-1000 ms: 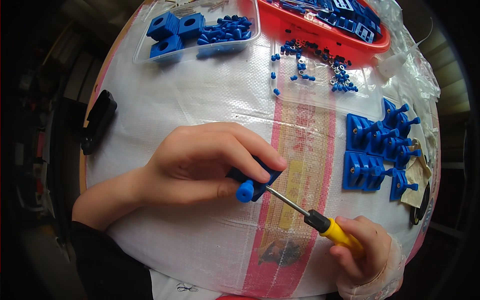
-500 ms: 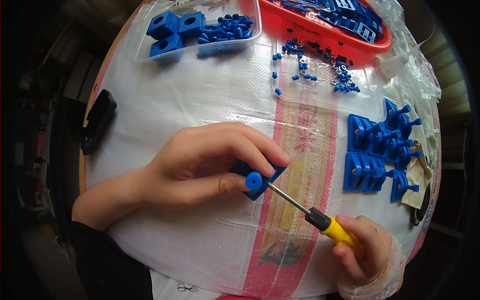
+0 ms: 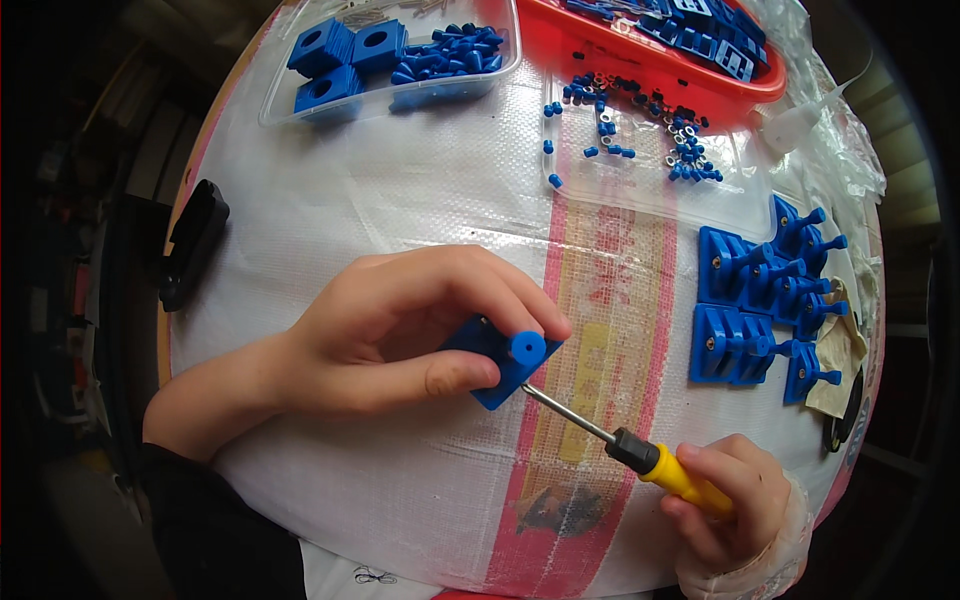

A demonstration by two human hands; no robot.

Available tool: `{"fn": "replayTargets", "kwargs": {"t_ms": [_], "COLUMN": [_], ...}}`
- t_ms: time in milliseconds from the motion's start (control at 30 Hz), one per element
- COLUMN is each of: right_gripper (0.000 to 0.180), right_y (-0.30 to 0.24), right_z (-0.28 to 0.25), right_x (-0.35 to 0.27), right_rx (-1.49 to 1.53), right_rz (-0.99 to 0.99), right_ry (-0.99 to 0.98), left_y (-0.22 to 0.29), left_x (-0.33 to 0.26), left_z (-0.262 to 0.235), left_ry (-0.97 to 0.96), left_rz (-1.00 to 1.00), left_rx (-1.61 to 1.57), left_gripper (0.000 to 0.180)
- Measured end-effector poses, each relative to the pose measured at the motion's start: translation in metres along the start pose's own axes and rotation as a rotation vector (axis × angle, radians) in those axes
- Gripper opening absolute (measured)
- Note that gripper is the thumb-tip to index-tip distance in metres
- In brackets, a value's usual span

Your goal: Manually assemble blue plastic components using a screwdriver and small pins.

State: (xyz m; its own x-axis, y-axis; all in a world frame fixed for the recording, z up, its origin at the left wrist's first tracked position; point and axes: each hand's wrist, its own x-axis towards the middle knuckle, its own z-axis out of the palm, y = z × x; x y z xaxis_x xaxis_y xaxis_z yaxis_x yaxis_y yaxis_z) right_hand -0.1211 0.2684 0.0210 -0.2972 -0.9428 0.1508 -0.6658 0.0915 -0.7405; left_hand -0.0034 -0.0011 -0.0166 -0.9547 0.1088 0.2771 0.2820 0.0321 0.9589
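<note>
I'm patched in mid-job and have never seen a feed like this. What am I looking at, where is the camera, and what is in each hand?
No machine here: a person works with two bare hands. The one picture comes from a fisheye camera on their head, looking down, so straight edges bend. The left hand grips a small blue plastic block. The right hand holds a yellow-handled screwdriver, its tip at the block. They work over a white woven sheet. On it lie finished blue pieces at right, loose small blue connectors, a clear tray of blue parts and a red tray.
</note>
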Motion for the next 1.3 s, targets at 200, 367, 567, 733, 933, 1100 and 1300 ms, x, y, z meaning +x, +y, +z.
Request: {"fn": "replayTargets", "kwargs": {"t_ms": [200,367,567,733,933,1100,1300], "right_gripper": [0.04,0.041,0.041,0.04,0.04,0.041,0.038], "right_y": [-0.004,-0.001,-0.015,-0.013,-0.001,-0.002,0.002], "right_z": [-0.002,0.0,0.002,0.004,-0.002,-0.003,-0.001], "right_x": [0.0,-0.001,-0.004,-0.003,-0.003,-0.003,-0.001], "right_rx": [-0.025,-0.014,-0.085,-0.083,-0.046,-0.056,-0.013], "right_rz": [0.015,0.042,0.14,0.148,0.066,0.044,0.033], "right_ry": [0.01,-0.003,0.078,0.084,0.028,-0.002,0.0], "left_y": [0.002,0.003,0.003,0.001,0.003,0.003,0.002], "left_x": [0.0,-0.003,-0.001,-0.003,-0.001,0.001,0.002], "left_z": [0.002,0.003,0.002,0.0,0.0,-0.003,-0.003], "left_ry": [0.014,0.043,0.03,0.025,0.031,-0.009,-0.008], "left_rz": [-0.057,-0.128,-0.12,-0.129,-0.131,-0.091,-0.078], "left_rx": [-0.088,-0.148,-0.133,-0.111,-0.092,-0.003,0.005], "left_gripper": [0.023,0.022,0.022,0.028,0.029,0.025,0.022]}}
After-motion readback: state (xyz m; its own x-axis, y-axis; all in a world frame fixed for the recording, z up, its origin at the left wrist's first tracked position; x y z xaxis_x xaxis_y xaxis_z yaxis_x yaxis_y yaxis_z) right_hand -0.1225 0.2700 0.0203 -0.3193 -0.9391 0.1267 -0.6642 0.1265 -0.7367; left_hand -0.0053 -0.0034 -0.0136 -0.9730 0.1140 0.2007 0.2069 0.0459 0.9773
